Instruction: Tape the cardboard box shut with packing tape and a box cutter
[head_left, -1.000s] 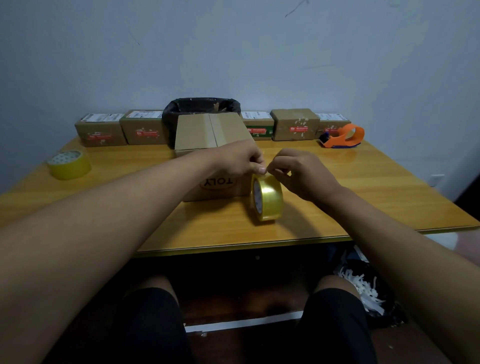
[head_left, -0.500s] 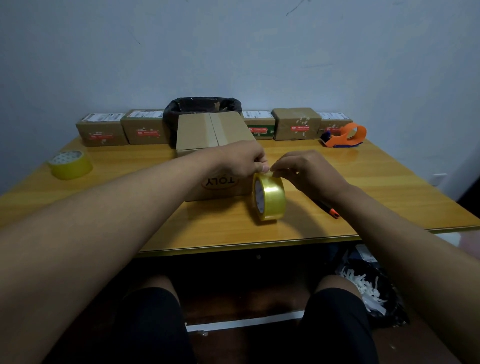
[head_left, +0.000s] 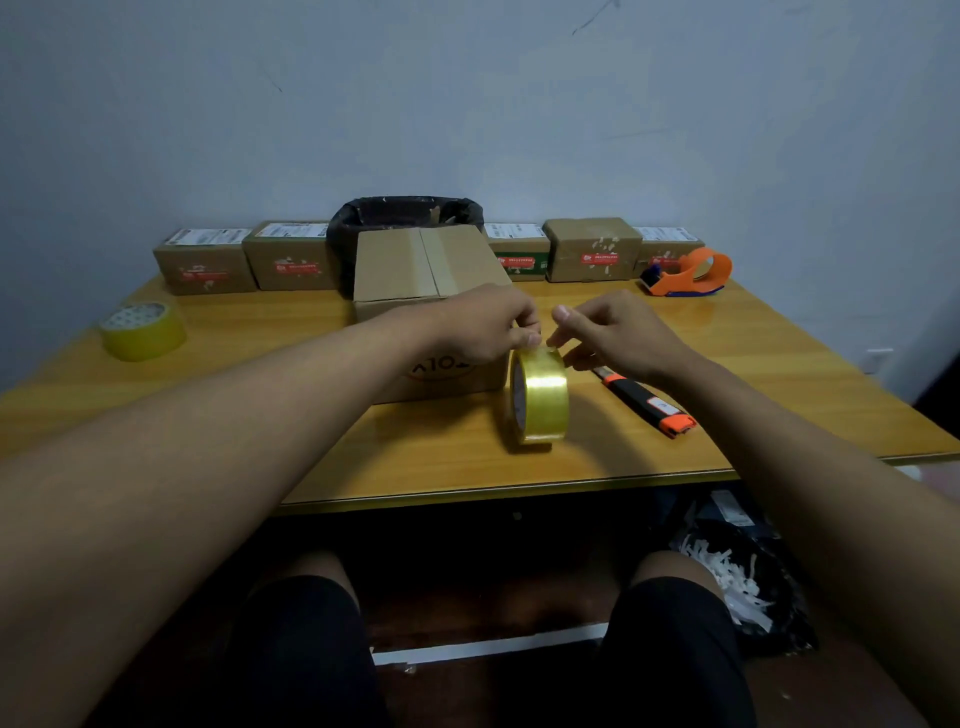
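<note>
My left hand (head_left: 483, 325) pinches the top of the tape roll (head_left: 540, 397), which stands on edge just beside the cardboard box (head_left: 423, 270). My right hand (head_left: 618, 332), fingers curled narrow, picks there too; box cutter (head_left: 647, 400) alongside.

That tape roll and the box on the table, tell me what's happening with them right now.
A person seated at the wooden table is picking at the top of a yellow tape roll that stands on edge, apparently hunting for the loose end. The left hand pinches the roll's top while the right hand works just beside it. The cardboard box sits right behind, flaps folded down but no tape on it yet. A box cutter lies untouched to the right of the roll.
</note>
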